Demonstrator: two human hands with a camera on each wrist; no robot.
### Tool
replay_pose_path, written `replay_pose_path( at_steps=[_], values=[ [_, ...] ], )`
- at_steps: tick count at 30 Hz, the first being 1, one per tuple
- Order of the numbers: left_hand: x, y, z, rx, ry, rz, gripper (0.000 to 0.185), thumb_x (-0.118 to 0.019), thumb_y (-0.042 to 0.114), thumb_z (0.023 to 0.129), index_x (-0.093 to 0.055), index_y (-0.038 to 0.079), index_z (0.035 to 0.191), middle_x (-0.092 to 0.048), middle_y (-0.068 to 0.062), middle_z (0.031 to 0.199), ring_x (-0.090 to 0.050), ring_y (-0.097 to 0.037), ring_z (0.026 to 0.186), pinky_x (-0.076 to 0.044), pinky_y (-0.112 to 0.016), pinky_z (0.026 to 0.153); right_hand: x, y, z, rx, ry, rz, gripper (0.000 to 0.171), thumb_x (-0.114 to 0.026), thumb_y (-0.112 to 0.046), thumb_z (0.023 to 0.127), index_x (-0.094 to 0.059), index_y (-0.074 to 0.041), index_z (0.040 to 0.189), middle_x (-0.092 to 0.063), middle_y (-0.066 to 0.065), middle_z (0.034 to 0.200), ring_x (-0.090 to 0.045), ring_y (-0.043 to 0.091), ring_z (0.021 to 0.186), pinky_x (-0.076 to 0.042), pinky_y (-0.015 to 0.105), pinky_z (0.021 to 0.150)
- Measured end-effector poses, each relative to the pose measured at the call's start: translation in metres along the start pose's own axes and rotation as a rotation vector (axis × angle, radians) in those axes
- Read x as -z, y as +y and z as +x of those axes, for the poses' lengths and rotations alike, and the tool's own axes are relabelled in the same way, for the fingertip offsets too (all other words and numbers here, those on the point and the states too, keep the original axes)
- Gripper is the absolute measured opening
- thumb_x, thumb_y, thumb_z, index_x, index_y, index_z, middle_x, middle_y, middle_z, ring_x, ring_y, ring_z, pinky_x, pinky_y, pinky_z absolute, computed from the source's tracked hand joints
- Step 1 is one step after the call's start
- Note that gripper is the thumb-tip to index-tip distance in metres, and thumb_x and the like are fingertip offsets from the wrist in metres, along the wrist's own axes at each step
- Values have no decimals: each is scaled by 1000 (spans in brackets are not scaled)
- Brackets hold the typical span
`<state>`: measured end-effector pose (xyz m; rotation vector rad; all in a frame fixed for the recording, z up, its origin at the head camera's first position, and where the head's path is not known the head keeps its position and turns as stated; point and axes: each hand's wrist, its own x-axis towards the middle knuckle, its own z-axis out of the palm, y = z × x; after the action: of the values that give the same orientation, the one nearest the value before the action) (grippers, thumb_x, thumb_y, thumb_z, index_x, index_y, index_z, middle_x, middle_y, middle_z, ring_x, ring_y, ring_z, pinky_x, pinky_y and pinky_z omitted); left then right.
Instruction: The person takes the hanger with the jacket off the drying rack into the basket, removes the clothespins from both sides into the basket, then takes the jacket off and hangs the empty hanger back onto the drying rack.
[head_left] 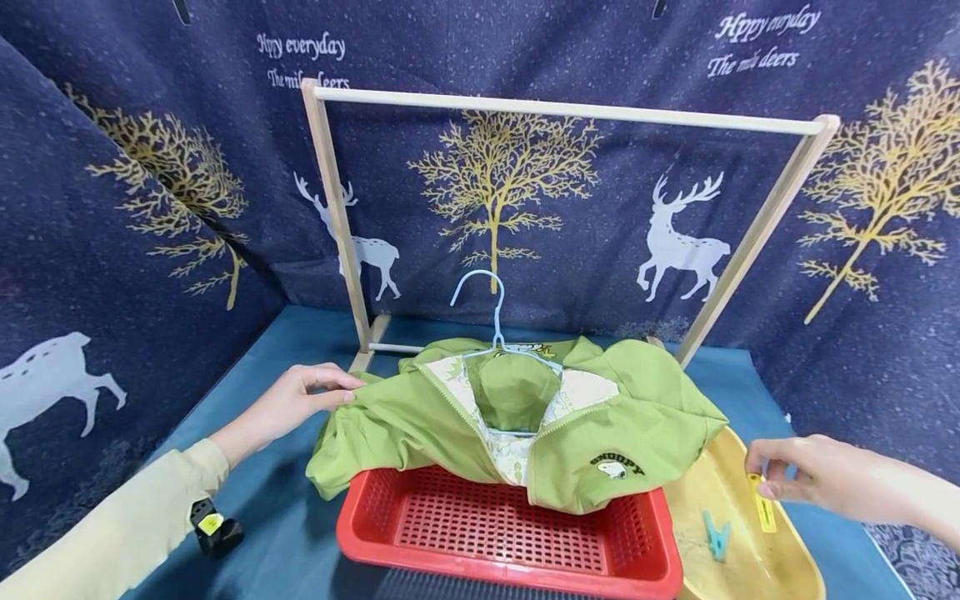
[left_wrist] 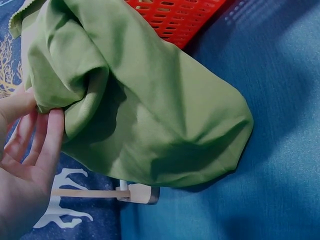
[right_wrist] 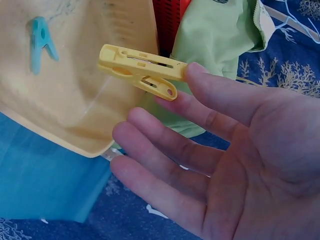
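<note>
We pinch the sleeve of the green jacket with our left hand, fingers and thumb closed on the fabric at its nine o'clock edge. The jacket, on a pale blue hanger, drapes over the far rim of the red basket. Our right hand, at three o'clock, holds a yellow clothespin between thumb and forefinger, other fingers loosely spread, above the yellow tray, where a teal clothespin lies.
</note>
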<state>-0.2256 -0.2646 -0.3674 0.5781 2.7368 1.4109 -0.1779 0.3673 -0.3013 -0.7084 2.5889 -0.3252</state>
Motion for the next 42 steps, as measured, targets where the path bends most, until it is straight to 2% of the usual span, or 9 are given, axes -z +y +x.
replay_pose_path(
  at_steps=[7, 16, 18, 22, 24, 26, 30, 37, 42],
  values=[
    [0, -1, -1, -2, 6, -11, 25, -65, 18, 96, -72, 7, 118, -69, -14, 112, -63, 2, 88, -57, -27, 73, -1, 0, 0, 42, 2, 11, 8, -58, -28, 99, -58, -20, 100, -60, -19, 86, -51, -9, 75, -40, 22, 58],
    [0, -3, -2, 7, 5, -16, 26, -65, 18, 96, -71, 6, 119, -68, -16, 114, -62, 3, 89, -58, -30, 75, -3, 1, 4, 19, 7, -18, 8, -61, -26, 97, -60, -18, 101, -60, -18, 85, -50, -9, 72, -41, 21, 57],
    [0, -3, -3, 7, 7, -18, 26, -65, 18, 96, -71, 6, 119, -69, -15, 115, -62, 3, 89, -59, -31, 76, -3, 0, 5, -13, 2, -23, 16, -63, -27, 96, -63, -14, 105, -62, -17, 85, -52, -8, 71, -42, 21, 58],
    [-1, -4, -3, 1, 13, -33, 26, -65, 19, 96, -72, 7, 118, -70, -9, 113, -63, 3, 89, -59, -32, 76, -3, -2, 8, -94, -15, -35, 47, -65, -36, 92, -63, 1, 121, -67, -13, 84, -56, -7, 69, -47, 21, 60],
    [-1, -5, -2, -2, 15, -40, 26, -65, 19, 96, -72, 6, 118, -71, -4, 111, -64, 3, 89, -59, -32, 76, -2, -4, 9, -108, -14, -43, 59, -65, -41, 91, -60, 6, 126, -68, -13, 84, -58, -6, 69, -49, 21, 61],
    [-1, -6, -2, -5, 18, -47, 26, -65, 19, 96, -72, 6, 117, -71, -1, 110, -64, 3, 89, -58, -32, 75, -1, -5, 9, -97, -2, -58, 62, -64, -43, 91, -60, 8, 126, -69, -14, 83, -59, -6, 70, -49, 21, 62],
    [-2, -6, -2, -6, 19, -48, 26, -65, 19, 96, -72, 7, 118, -71, 1, 110, -64, 3, 89, -58, -30, 74, 3, -9, 10, -69, 30, -79, 56, -64, -41, 92, -61, 6, 124, -68, -15, 84, -57, -7, 68, -48, 21, 60],
    [-3, -5, -3, -4, 17, -70, 26, -65, 20, 96, -72, 7, 118, -70, -2, 111, -65, 1, 88, -58, -31, 74, 13, -24, 17, -92, 79, -102, 44, -66, -40, 92, -65, -7, 121, -68, -14, 89, -57, -8, 70, -47, 21, 60],
    [-3, -6, -5, 18, 39, -80, 26, -67, 21, 95, -72, 8, 117, -69, 2, 109, -65, 0, 87, -58, -31, 74, 23, -40, 25, -6, 148, -158, 34, -65, -42, 92, -69, -17, 116, -71, -16, 90, -59, -8, 72, -48, 21, 59]
  ],
)
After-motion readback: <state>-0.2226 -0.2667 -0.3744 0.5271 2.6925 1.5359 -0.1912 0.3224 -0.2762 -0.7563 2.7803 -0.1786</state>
